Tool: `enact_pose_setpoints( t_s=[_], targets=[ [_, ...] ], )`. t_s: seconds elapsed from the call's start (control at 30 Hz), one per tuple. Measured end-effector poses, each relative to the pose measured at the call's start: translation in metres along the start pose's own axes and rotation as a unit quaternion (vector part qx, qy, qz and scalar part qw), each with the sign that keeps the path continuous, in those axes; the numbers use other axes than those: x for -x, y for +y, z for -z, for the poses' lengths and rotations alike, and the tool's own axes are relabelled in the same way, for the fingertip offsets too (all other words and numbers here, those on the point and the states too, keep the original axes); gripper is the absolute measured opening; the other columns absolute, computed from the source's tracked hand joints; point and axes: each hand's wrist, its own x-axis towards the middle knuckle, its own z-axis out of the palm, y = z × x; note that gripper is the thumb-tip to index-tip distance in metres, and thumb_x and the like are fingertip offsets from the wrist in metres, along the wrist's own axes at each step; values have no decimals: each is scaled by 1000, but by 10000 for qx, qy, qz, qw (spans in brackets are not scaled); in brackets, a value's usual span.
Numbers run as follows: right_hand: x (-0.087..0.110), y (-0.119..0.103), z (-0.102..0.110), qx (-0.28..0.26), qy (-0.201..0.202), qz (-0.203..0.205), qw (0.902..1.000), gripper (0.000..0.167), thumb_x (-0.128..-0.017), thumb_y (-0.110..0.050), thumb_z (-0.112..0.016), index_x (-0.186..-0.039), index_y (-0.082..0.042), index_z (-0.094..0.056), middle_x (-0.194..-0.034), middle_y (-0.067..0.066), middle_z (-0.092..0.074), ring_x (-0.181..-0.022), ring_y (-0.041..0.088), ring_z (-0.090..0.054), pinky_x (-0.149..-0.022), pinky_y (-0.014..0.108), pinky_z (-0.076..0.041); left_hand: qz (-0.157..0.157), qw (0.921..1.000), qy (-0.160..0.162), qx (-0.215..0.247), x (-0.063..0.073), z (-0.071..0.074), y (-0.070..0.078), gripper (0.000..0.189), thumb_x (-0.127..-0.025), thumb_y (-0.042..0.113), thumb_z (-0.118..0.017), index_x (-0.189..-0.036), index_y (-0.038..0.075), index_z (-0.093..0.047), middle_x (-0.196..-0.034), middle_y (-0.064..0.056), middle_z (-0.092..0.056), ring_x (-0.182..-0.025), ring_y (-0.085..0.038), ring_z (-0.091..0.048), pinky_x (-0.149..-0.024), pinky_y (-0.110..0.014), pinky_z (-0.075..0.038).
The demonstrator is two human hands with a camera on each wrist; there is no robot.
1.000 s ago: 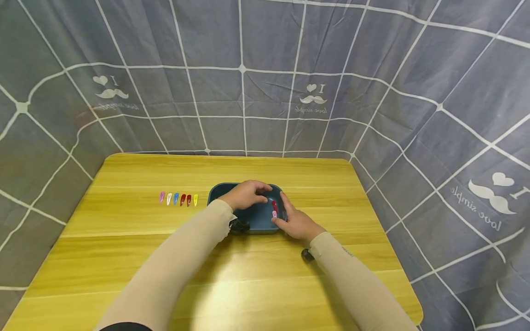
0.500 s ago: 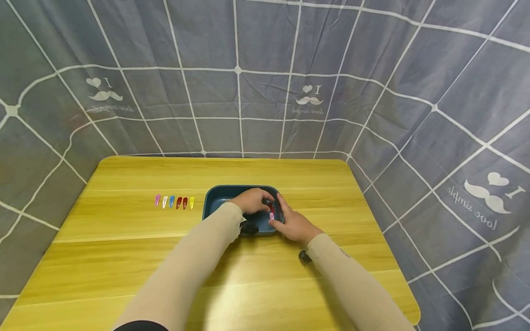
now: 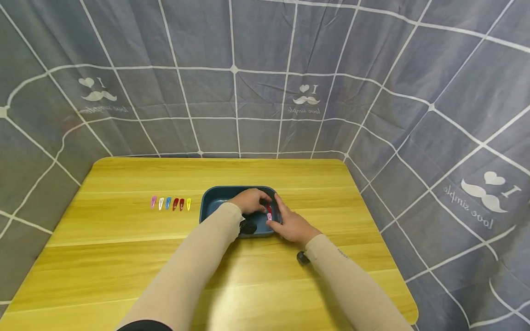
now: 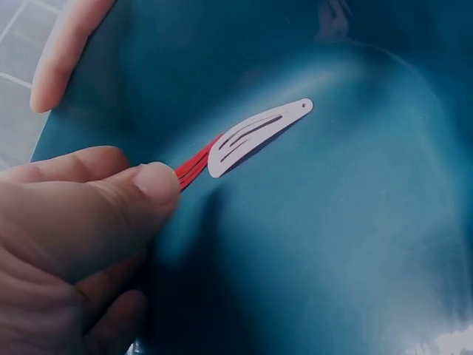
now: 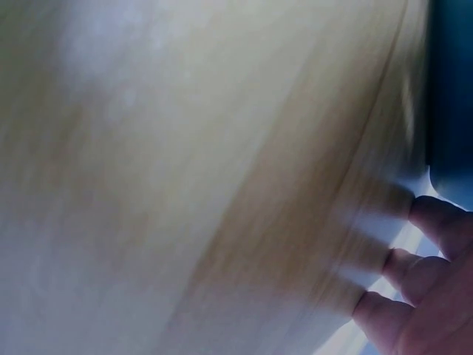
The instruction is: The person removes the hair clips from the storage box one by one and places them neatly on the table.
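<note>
Over the blue tray (image 3: 213, 201) in the head view, my left hand (image 3: 250, 201) reaches down inside it. The left wrist view shows thumb and index finger pinching the end of a red hair clip (image 4: 194, 168). A pale pink hair clip (image 4: 259, 134), lying on the tray floor, overlaps the far end of that red clip. My right hand (image 3: 295, 226) grips the tray's right end, thumb at the inside and fingers along the outer wall. In the right wrist view its fingertips (image 5: 384, 314) show beside the tray, over the wooden table.
Left of the tray, a row of hair clips lies on the table (image 3: 124, 257): pink (image 3: 153, 202), white (image 3: 161, 203), blue (image 3: 168, 203), two red (image 3: 175, 204) and yellow (image 3: 188, 204). A grey curtain (image 3: 256, 105) with white lines hangs behind the table and at its sides.
My left hand has lowered into the tray, toward its right end, and now pinches the red hair clip. The right hand stays on the tray's end. The head view has shifted slightly.
</note>
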Motion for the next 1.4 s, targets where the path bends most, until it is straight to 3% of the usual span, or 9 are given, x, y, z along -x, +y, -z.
enact_pose_setpoints(
  t_s=[0.3, 0.77, 0.97, 1.13, 1.4],
  targets=[
    [0, 0, 0, 12, -58, 48, 10000, 97, -103, -57, -56, -169, -34, 10, -166, 21, -39, -142, 40, -54, -120, 53, -42, 58, 9998, -160, -95, 1, -3, 0, 37, -97, 15, -77, -134, 19, -74, -141, -2, -70, -136, -25, -61, -117, -42, -48],
    [-1, 1, 0, 28, -46, 76, 10000, 96, -103, -57, -56, -169, -35, 10, -168, 19, -37, -143, 40, -53, -119, 54, -43, 104, 9994, -109, -304, -1, -7, 0, 36, -93, 13, -81, -129, 19, -77, -133, -1, -73, -124, -22, -67, -109, -40, -53],
    [-2, 2, -1, 46, -31, 91, 9999, 97, -103, -58, -56, -169, -34, 10, -169, 17, -37, -144, 39, -53, -120, 53, -42, 30, 9976, -56, -696, -3, -10, -3, 25, -94, 15, -80, -117, 22, -81, -122, 0, -74, -110, -17, -67, -103, -37, -55],
    [-3, 4, -2, 30, -20, 97, 9999, 96, -104, -56, -57, -169, -35, 10, -168, 19, -37, -145, 40, -51, -121, 54, -41, -23, 9978, 74, -666, -3, -9, -4, 17, -94, 12, -79, -107, 22, -84, -110, 5, -78, -96, -11, -68, -98, -36, -58],
    [-1, 3, 0, 39, -11, 104, 9999, 96, -103, -56, -57, -170, -34, 9, -165, 21, -42, -146, 41, -50, -123, 56, -37, 30, 9977, 53, -670, -3, -8, -3, 11, -94, 14, -80, -101, 22, -84, -101, 8, -79, -88, -9, -66, -94, -34, -58]
  ],
)
